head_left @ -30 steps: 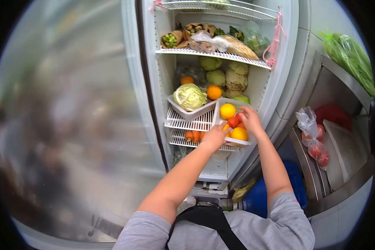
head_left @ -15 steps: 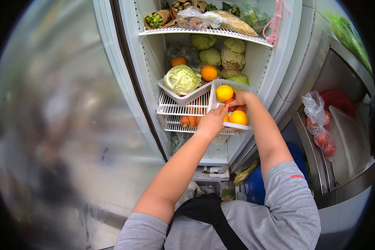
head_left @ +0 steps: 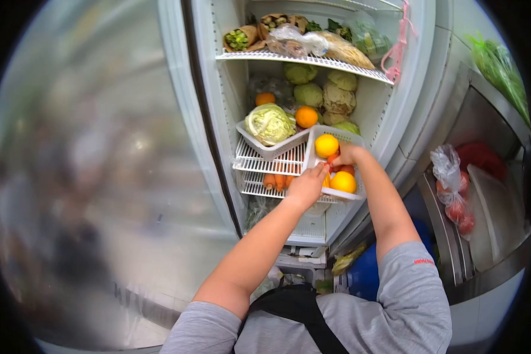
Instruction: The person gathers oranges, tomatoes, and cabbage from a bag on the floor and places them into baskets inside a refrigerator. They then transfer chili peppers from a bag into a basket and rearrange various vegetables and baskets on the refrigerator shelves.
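Note:
A white plastic basket (head_left: 360,193) at the front of the middle fridge shelf holds a yellow-orange fruit (head_left: 327,145), another one (head_left: 343,182) nearer me, and red produce (head_left: 347,170) between them. My left hand (head_left: 308,186) reaches over the basket's left side, fingertips together at a small red piece. My right hand (head_left: 349,154) reaches in from the right with bent fingers on red produce. What exactly each hand pinches is too small to tell. Left of this basket, a second basket (head_left: 269,151) bears a pale cabbage (head_left: 270,124).
Cabbages (head_left: 338,97) and two oranges (head_left: 306,117) lie farther back. Carrots (head_left: 269,181) are on a rack below. Wrapped vegetables fill the upper shelf (head_left: 304,59). The fridge door (head_left: 130,177) stands open at left; bagged tomatoes (head_left: 456,206) hang or rest at right.
The whole view has shifted, so the fridge appears lower and farther right. Both hands stay at the basket, with only slight changes in the fingers.

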`<state>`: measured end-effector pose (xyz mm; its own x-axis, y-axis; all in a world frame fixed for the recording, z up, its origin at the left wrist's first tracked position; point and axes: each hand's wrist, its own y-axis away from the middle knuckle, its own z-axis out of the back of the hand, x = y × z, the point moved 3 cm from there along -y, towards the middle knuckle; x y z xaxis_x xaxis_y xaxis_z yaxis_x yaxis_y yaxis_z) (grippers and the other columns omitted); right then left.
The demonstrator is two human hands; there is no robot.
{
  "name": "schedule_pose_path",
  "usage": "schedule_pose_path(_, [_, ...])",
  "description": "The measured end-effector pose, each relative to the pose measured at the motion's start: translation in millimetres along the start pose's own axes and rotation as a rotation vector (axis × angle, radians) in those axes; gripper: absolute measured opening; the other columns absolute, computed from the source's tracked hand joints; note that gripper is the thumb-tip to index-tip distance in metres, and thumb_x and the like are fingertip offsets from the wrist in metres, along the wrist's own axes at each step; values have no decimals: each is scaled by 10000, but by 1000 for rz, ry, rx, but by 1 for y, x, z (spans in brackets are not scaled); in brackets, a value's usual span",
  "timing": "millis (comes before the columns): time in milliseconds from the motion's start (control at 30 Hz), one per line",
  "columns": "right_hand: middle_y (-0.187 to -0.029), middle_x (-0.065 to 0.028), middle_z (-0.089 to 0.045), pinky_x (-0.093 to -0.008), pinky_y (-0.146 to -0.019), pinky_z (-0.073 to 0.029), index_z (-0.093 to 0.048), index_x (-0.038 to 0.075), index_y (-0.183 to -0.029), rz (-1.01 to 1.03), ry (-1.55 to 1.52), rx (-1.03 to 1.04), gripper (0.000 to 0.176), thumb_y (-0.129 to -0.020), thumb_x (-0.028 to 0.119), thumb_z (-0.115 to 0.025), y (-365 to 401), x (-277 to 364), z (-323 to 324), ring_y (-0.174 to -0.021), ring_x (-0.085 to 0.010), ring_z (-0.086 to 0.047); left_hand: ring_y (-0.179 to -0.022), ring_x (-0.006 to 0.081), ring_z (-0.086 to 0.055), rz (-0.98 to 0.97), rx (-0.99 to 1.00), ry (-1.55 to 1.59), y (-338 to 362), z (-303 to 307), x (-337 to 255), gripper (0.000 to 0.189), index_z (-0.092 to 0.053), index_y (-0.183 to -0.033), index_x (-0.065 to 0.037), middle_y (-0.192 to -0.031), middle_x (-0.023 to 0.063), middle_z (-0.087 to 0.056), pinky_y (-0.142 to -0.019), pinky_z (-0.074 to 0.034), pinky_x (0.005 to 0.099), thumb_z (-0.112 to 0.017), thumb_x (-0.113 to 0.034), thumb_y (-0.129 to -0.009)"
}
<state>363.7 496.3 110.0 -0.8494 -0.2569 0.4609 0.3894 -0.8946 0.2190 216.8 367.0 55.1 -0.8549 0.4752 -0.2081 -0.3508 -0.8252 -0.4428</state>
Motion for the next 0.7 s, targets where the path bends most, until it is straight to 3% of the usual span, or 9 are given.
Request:
schedule_pose_path(33, [-920,-140,-724,-353,-764,-555,-691,-9,-956,-26,-181,92,519,-604,332,-864,-3,-8,-5,-837,-230,-698,-1165,296,-558,0,-10,-24,0,-1,0,698,-399,-1423,-91,-1420,100,-474,-912,-518,392,-662,-105,-777])
schedule_pose_path(167, [-969,-115,-721,-370,-817,-540,-698,85,-1024,90,-170,147,565,-547,330,-877,-9,-10,-9,-868,-246,-671,-1205,277,-546,-27,4,-24,0,-8,3,569,-390,-1432,-49,-1439,144,-452,-926,-515,375,-464,-59,-869])
schedule_pose_path(267, [-943,-92,-720,-363,-821,-540,-682,72,-1026,161,199,49,548,-550,254,-884,-67,-51,-18,-859,-223,-665,-1185,291,-544,-42,-8,-31,5,-4,1,571,-394,-1422,-38,-1456,127,-432,-934,-510,378,-495,-74,-861])
schedule_pose_path(367, [-1070,-158,-689,-375,-875,-529,-641,15,-1095,-21,-206,228,651,-563,297,-889,-56,-48,-33,-984,-290,-653,-1191,305,-527,-4,30,-5,5,4,-2,700,-365,-1431,-41,-1461,114,-408,-948,-498,390,-641,-96,-790])
schedule_pose_path(433, [-1268,-217,-582,-399,-967,-482,-581,12,-1197,-65,590,-264,806,-536,347,-898,-48,-42,-32,-1147,-345,-578,-1194,306,-524,5,40,-4,3,2,-1,732,-358,-1435,-42,-1459,119,-410,-952,-495,388,-667,-106,-775])
schedule_pose_path(500, [-1329,-228,-522,-404,-995,-458,-545,17,-1247,-49,524,-203,882,-529,395,-888,-36,-37,-21,-1196,-359,-536,-1196,306,-521,20,49,6,2,-4,0,763,-352,-1438,-44,-1456,123,-413,-955,-492,386,-693,-116,-759])
schedule_pose_path(567, [-1389,-240,-462,-410,-1024,-434,-508,21,-1297,-30,461,-144,958,-521,443,-879,-27,-34,-17,-1245,-373,-495,-1151,283,-555,-26,-24,-43,-1,-7,3,516,-405,-1413,-50,-1400,132,-467,-874,-532,385,-465,-88,-902])
schedule_pose_path(633, [-1349,-237,-497,-388,-1019,-439,-505,24,-1312,-5,528,-186,987,-517,498,-847,-23,-31,-16,-1228,-381,-507,-1148,286,-560,-15,-11,-53,-1,-3,2,506,-402,-1415,-53,-1412,130,-454,-884,-528,382,-455,-89,-912])
schedule_pose_path(700, [-1325,-235,-523,-384,-1012,-444,-516,30,-1310,12,536,-207,975,-528,518,-832,-23,-34,-18,-1210,-378,-523,-1154,309,-542,13,57,-6,-3,-3,1,763,-361,-1434,-42,-1426,124,-436,-946,-491,382,-708,-151,-763])
